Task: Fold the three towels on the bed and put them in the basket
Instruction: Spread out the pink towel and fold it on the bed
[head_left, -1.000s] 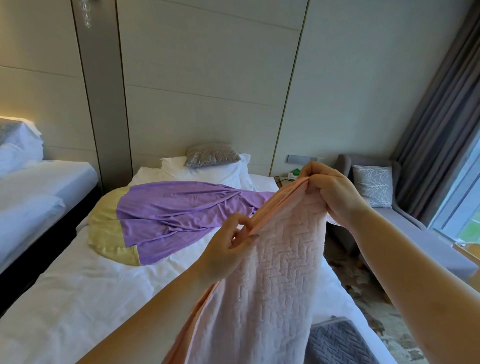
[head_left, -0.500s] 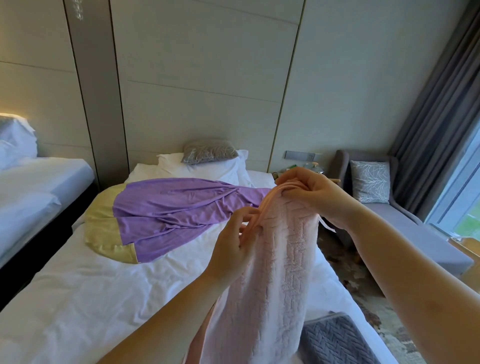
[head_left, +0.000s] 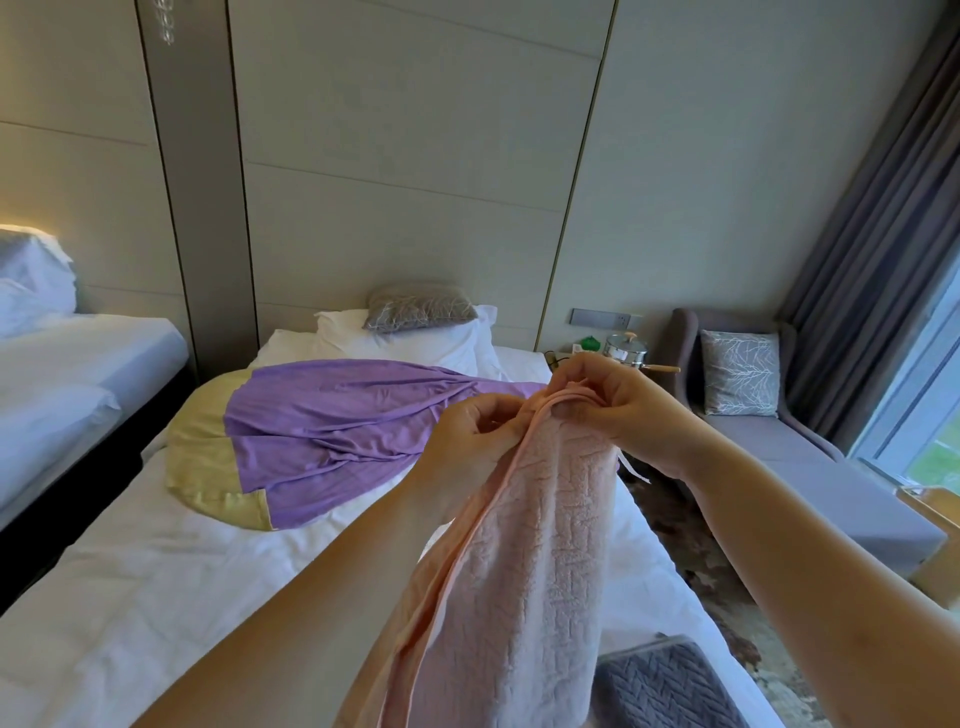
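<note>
**A:** What could go wrong for us from here?

**B:** We hold the pink towel (head_left: 535, 571) in the air above the bed (head_left: 156, 597), its top edges gathered into a narrow bunch. If the layers are not lined up when we pinch tighter, the fold will probably come out crooked. If either pinch loosens, the long part hanging towards us could drag the edge free, and the towel would drop in a heap.

**A:** Where does the towel sit against our fingers?

**B:** Our left hand (head_left: 467, 441) pinches the stacked edges from the left, thumb and fingertips closed on the cloth. Our right hand (head_left: 623, 410) curls its fingers (head_left: 582, 371) over the same bunch from the right and grips it. The two hands nearly touch, and the rest of the towel hangs below them.

**A:** And the other towels?

**B:** A purple towel (head_left: 337, 431) with a yellow border lies spread further up the bed. A grey towel (head_left: 670, 686) lies at the near right corner. We see no basket.
</note>
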